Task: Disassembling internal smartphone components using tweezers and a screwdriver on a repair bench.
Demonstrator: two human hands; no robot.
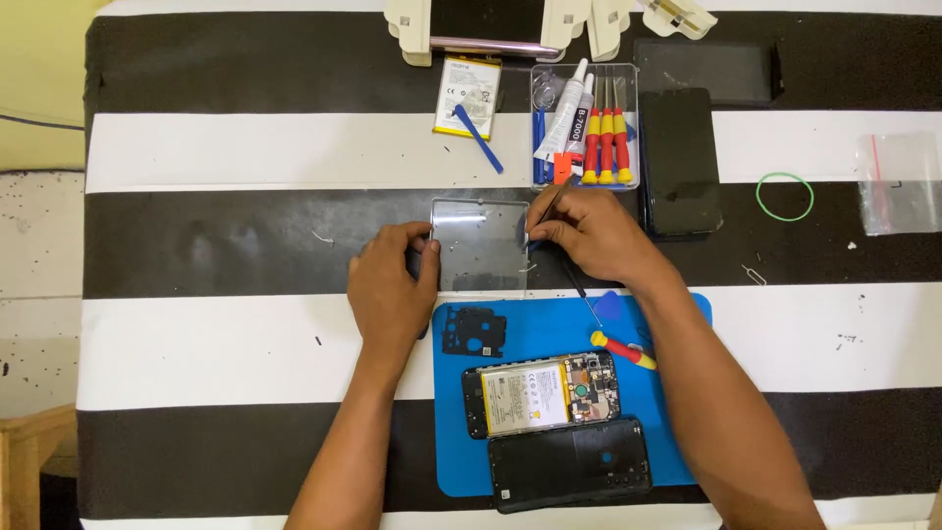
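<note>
Left hand (391, 291) pinches the left edge of a clear plastic tray (480, 245) on the striped table (196, 334), right hand (589, 231) holds what looks like tweezers (543, 213) over its right edge.

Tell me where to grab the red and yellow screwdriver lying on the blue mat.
Take the red and yellow screwdriver by its thick handle, pinching across it from above. It lies flat on the blue mat, its thin dark shaft running up-left toward the right hand, so the handle is probably the only part wide enough to hold.
</note>
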